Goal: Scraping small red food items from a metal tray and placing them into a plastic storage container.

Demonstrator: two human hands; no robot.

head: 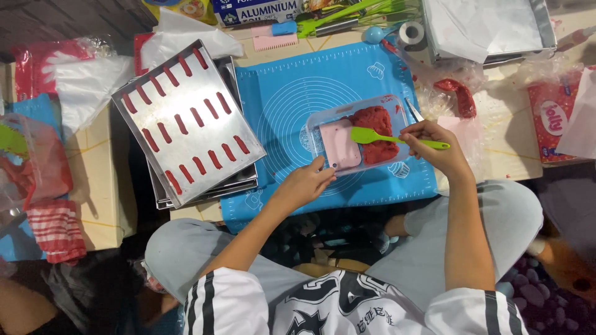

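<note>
Holding a green silicone spatula [397,138] by its handle, the right hand [434,146] is closed around it. Left hand [304,183] steadies the clear rectangular plastic tub [335,118] of red batter on the blue mat [292,87]. Batter looks soft and sticky; the tub light, probably slippery, best gripped at the rim.

Foil box [257,10] cut off above.

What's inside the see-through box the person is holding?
The clear box holds red batter on one side and a pale pink smear on the other. A green spatula rests on the batter, hiding what lies beneath.
</note>
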